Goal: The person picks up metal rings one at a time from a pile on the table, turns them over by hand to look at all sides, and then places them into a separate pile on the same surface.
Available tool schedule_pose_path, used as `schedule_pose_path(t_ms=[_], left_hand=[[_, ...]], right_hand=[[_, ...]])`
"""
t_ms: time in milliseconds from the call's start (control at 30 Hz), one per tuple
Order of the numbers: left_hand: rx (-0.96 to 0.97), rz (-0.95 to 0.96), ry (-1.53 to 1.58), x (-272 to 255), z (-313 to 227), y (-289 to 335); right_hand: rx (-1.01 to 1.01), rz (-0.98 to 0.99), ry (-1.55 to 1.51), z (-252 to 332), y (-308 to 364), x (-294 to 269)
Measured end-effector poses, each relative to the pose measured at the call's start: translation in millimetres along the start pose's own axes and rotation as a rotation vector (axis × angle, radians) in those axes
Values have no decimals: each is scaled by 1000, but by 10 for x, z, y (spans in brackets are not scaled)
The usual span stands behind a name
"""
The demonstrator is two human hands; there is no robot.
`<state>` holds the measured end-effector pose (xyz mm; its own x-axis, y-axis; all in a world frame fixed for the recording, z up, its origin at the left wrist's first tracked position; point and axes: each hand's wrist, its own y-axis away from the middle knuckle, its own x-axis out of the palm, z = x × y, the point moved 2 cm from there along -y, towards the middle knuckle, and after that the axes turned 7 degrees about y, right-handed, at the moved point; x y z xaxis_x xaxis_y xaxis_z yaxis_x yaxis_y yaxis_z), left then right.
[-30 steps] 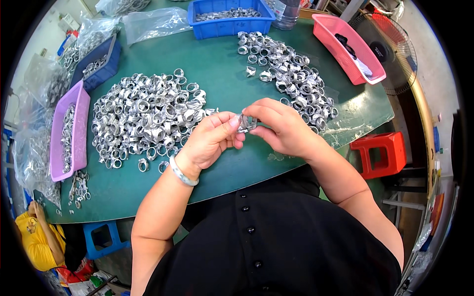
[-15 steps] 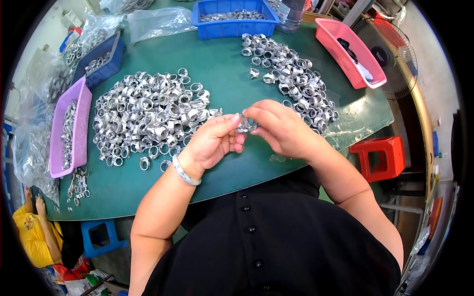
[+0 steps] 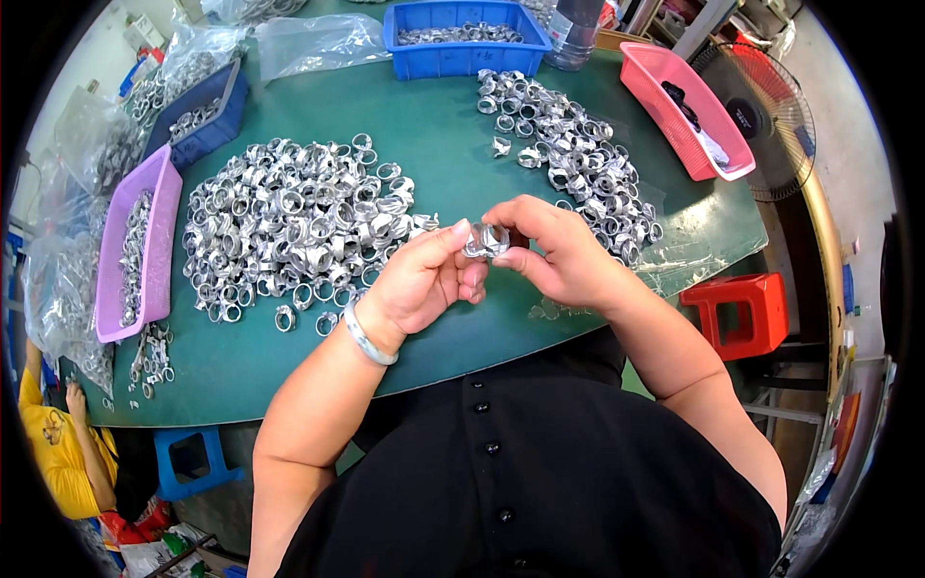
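Note:
My left hand, with a pale bangle at its wrist, pinches a silver metal ring between thumb and fingers. Close against it, my right hand grips a second silver ring by thumb and forefinger. The two rings touch or overlap; exactly how they meet is too small to tell. Beside my left hand lies a large heap of silver rings on the green table. A smaller, longer heap of rings lies beyond my right hand.
Blue bins and a purple basket hold metal pieces. A pink basket, a bottle and a fan are at the far right. Red stool at right, blue stool at left, near a person in yellow.
My right fingers have shifted and opened up slightly, so more of the rings shows between my hands. The person in yellow has raised an arm. The whole view has shifted a little.

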<state>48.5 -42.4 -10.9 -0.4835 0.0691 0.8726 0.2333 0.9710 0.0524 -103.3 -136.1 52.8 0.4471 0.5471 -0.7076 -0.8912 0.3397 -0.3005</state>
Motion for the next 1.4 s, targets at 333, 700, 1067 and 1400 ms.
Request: schedule_pose_path(t_ms=[333, 700, 1067, 1400], left_hand=[[-62, 25, 42, -2, 57, -19], [43, 54, -53, 47, 65, -5], [580, -180, -983, 226, 9, 40], [777, -157, -1428, 318, -24, 67]], right_hand=[[-126, 1, 107, -11, 8, -29], [-33, 14, -47, 33, -12, -95], [133, -64, -739, -195, 185, 120], [168, -63, -811, -234, 204, 149]])
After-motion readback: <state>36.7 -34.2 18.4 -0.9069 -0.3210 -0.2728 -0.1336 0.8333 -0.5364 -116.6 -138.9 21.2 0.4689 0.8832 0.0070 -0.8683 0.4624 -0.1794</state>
